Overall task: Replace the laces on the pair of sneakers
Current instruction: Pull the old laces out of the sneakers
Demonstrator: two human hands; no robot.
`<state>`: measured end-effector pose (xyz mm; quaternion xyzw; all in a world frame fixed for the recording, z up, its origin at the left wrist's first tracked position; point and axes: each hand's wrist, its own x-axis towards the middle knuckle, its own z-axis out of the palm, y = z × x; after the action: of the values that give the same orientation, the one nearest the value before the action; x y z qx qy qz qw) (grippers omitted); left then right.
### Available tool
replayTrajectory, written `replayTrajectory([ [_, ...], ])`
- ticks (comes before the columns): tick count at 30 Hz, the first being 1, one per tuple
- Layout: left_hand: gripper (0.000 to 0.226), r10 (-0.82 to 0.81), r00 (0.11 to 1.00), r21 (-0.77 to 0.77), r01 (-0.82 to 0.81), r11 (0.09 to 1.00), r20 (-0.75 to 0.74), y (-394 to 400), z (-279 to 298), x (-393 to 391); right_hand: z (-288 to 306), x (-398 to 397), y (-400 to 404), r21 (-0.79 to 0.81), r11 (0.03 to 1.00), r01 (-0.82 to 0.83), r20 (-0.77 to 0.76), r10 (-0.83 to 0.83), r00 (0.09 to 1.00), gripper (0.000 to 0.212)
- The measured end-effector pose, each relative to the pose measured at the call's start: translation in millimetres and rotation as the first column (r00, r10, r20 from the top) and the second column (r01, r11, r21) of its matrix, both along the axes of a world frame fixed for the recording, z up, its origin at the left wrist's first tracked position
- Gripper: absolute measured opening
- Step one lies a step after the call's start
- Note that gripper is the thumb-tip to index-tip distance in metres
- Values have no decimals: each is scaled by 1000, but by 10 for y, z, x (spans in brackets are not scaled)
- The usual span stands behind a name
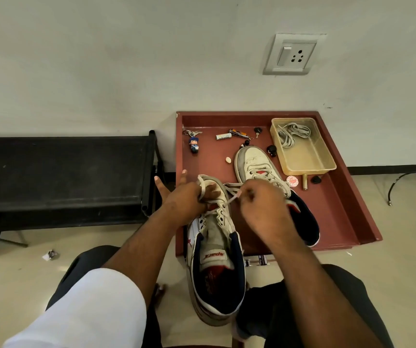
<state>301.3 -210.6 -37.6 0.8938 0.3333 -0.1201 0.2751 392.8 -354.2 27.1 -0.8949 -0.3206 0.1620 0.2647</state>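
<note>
A white high-top sneaker [217,249] with navy lining and red trim stands between my knees, its toe pointing away from me. My left hand [189,197] grips its front, with a loop of white lace [203,187] wound around the fingers. My right hand [262,199] pinches the other lace end just right of the eyelets. The second sneaker [254,162] lies on the red-brown tray [340,197], partly hidden behind my right hand. A coil of spare white laces [292,134] rests in a clear plastic tub [309,162] at the tray's back right.
Small items lie scattered on the tray: a doll keychain [193,144], a battery [223,136], keys [238,133], black caps [272,149] and a round red sticker [292,181]. A black bench [58,172] stands to the left. A wall socket [293,54] is above. A cable [407,182] lies on the floor at right.
</note>
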Motion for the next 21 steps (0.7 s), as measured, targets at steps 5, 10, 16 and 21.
replayTrajectory([
  [5,38,-3,999,6,3,1000,-40,28,-18,11,475,-85,-132,338,937,84,280,-186,942,10],
  [10,36,3,999,-30,-2,1000,34,12,-18,-19,165,-72,-39,-142,976,-167,178,191,965,55],
  [16,41,-9,999,-37,10,999,33,17,-11,-17,-428,19,61,-220,933,-285,-78,275,958,35],
  [21,39,24,999,64,-22,998,-33,-65,20,6,-260,-16,37,-102,982,-159,-32,157,987,15],
])
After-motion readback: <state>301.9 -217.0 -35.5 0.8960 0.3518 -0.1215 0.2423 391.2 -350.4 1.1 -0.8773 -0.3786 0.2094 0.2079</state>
